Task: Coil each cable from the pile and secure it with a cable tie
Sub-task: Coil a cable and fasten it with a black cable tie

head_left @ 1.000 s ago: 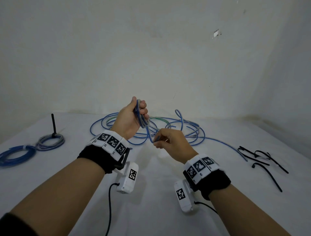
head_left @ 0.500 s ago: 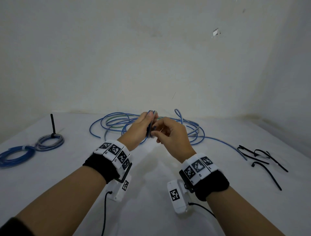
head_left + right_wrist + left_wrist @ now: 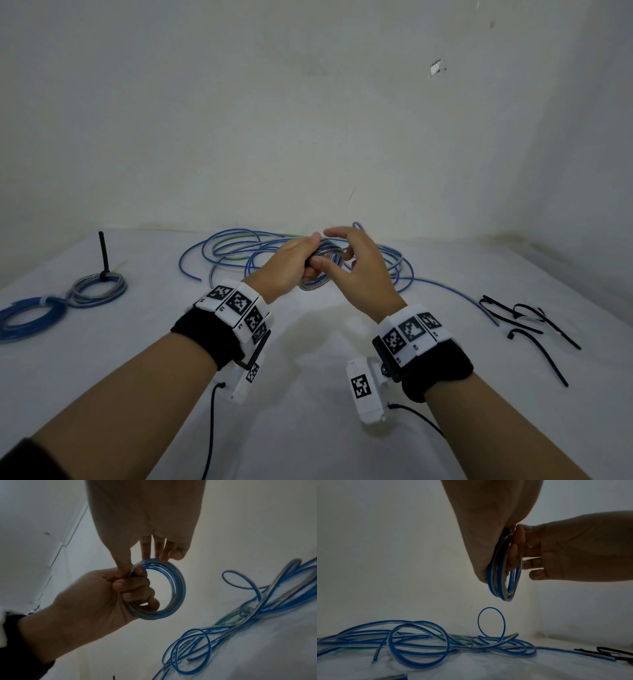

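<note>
A small coil of blue and clear cable [image 3: 313, 285] [image 3: 501, 588] [image 3: 178, 588] hangs above the table. My left hand [image 3: 293, 262] [image 3: 488, 534] [image 3: 89, 599] grips one side of it with curled fingers. My right hand [image 3: 363, 270] [image 3: 573, 547] [image 3: 145, 513] is at the coil's other side. Its fingers are nearly straight and touch the rim, and its thumb presses on the strands beside my left fingers. Behind the hands, the loose pile of blue, clear and green cables [image 3: 239, 246] [image 3: 419, 642] [image 3: 257, 615] lies on the table. Several black cable ties [image 3: 527, 318] [image 3: 607, 653] lie to the right.
Two tied coils sit at the far left: a blue one [image 3: 30, 315] and a grey one [image 3: 96, 291] with a black tie tail [image 3: 102, 253] standing up. A white cloth [image 3: 308, 428] covers the table. Walls close in behind and to the right.
Both hands came together and dropped lower and farther forward. My right hand brought the cable's tail up to the coil, let go of its pinch, and spread its fingers against the rim.
</note>
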### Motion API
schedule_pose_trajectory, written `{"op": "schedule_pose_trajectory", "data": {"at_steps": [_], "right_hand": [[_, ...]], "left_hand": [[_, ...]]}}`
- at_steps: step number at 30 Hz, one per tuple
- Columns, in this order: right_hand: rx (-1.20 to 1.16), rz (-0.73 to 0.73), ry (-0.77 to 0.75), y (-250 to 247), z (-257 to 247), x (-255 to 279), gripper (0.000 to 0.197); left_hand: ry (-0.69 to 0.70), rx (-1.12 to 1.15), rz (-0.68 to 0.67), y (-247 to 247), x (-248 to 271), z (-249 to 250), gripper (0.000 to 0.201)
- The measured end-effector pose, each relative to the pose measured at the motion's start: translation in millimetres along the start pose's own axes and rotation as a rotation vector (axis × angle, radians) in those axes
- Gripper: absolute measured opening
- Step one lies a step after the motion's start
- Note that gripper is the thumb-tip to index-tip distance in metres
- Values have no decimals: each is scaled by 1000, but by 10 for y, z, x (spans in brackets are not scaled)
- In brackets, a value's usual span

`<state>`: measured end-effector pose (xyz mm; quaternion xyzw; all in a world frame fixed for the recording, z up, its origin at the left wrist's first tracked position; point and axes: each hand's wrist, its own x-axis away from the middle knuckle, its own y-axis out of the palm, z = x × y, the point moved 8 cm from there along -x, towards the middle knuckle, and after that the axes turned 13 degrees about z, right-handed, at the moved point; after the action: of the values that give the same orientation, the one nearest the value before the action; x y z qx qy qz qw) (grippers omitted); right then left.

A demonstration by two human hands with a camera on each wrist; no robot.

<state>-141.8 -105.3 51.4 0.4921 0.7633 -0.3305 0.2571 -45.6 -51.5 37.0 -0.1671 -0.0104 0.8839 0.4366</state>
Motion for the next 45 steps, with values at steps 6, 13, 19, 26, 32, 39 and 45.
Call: {"op": "schedule_pose_trajectory", "data": {"at_steps": [6,13,19,26,32,39,45], "right_hand": [[-81,-24,109,-22,63,-25,13],[-293,-92,326,23,180,-5,7],[-378,-85,366,-33,202,-12,6],[-376,-41,347,-153,237,-26,16],[-284,-10,308,-305,248,-71,15],[-397,70,390,-588,429,-47,9],[-437,136,436,-1003,601,-59,15]], "left_hand": [[0,41,-59,52,53,52,41],[-83,138,-93,45,35,-108,36],[-97,59,-108,55,35,-87,39],[-166,226,-204,256,25,1,38],[-150,275,-211,436,3,54,36],[-78,98,-130,590,-91,76,25],[-183,125,-289,1089,-88,175,37]]}}
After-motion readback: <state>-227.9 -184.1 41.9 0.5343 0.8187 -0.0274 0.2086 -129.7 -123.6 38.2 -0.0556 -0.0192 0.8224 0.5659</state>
